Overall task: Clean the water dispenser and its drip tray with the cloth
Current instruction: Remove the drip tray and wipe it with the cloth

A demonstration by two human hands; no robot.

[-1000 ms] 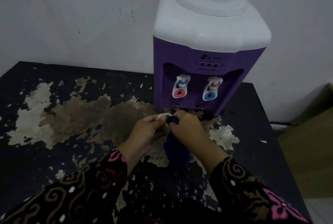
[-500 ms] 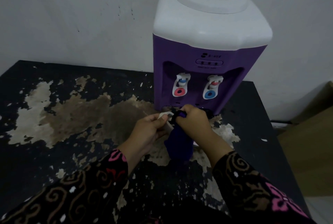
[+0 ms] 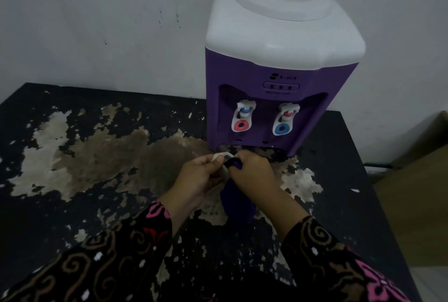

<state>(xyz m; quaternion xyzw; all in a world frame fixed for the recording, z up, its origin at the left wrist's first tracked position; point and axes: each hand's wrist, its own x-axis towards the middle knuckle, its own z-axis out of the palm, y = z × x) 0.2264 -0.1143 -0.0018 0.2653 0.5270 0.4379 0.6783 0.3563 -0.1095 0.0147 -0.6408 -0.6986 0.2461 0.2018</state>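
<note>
Water dispenser [image 3: 274,76], purple in the body with a white top [image 3: 278,34], stands upright at the back of a black table [image 3: 36,216] whose coating has peeled away in large pale and brown patches, close to a white wall [image 3: 97,22]. Two white taps sit in its front recess, the red-ringed tap [image 3: 242,119] to the viewer's left and the blue-ringed tap [image 3: 283,122] beside it. Just in front of the dispenser's base, the two hands are brought together above the table. The left hand [image 3: 196,180] grips the white drip tray [image 3: 219,156], fingers curled under it and thumb on top; only a small corner of the tray shows between the hands. The right hand [image 3: 254,173] grips the dark purple cloth [image 3: 236,201], with a bunched end of it pressed against the tray's edge at the fingertips, while the rest of the cloth hangs down below the hand toward the table. Both forearms wear dark patterned sleeves, the left sleeve [image 3: 109,253] and the right sleeve [image 3: 339,265], marked with brown swirls and pink shapes.
</note>
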